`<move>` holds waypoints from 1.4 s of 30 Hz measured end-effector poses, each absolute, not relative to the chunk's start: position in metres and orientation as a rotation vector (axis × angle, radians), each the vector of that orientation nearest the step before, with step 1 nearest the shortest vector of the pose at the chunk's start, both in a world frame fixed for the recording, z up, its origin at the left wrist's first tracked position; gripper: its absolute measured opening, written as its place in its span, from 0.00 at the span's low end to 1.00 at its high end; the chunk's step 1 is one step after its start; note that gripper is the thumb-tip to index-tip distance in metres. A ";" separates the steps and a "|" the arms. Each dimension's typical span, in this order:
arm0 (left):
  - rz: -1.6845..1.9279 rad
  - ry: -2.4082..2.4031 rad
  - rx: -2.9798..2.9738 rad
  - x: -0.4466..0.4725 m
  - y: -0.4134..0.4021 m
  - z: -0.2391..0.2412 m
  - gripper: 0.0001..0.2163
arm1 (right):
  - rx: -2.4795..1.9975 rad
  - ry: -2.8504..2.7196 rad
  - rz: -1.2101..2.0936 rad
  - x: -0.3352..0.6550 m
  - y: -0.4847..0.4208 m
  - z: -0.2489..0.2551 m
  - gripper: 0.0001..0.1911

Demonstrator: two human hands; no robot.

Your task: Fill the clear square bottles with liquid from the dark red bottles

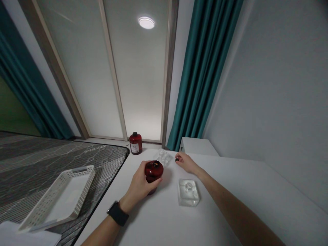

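Observation:
My left hand (142, 181) is wrapped round a dark red bottle (154, 169), whose neck shows at the top without a cap. To the right, my right hand (186, 162) is closed, with a small black bottle cap (177, 159) at its fingertips. Between the two hands lies crumpled clear plastic (164, 157), just behind the bottle. Closer to me on the white table (164, 222) sits a clear, square-looking container (188, 198) with a round shape at its middle.
A second red bottle (135, 147) with a black cap and white label stands at the table's far left corner. On the grey striped surface at left rests a white perforated basket (85, 186). A white cabinet (198, 147) stands behind the table, near a teal curtain (205, 75).

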State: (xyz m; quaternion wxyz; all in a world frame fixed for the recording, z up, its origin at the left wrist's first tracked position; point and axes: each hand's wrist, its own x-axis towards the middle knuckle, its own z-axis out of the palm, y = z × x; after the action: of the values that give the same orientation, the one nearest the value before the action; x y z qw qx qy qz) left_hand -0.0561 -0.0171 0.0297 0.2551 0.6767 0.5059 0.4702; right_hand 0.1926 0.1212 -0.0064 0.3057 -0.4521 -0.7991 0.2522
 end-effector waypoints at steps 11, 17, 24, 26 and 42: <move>1.303 1.328 1.837 -0.054 -0.018 0.031 0.25 | -1.075 -2.263 0.609 0.176 0.130 -0.010 0.07; 1.308 1.318 1.841 -0.054 -0.018 0.033 0.24 | -1.093 -2.229 0.616 0.178 0.127 -0.011 0.03; 1.291 1.285 1.804 -0.055 -0.017 0.031 0.25 | -1.102 -2.112 0.740 0.193 0.108 0.005 0.07; 1.291 1.281 1.827 -0.054 -0.018 0.032 0.25 | -1.106 -2.052 0.802 0.199 0.098 0.011 0.08; 1.266 1.298 1.839 -0.046 -0.021 0.029 0.28 | -1.220 -1.745 1.028 0.223 -0.041 -0.015 0.47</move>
State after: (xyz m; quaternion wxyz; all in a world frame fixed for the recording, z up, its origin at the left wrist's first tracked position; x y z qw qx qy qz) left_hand -0.0458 -0.0206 0.0293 0.2759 0.6843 0.4832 0.4713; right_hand 0.2227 -0.0406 -0.0154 0.3789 -0.4776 -0.6829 0.4024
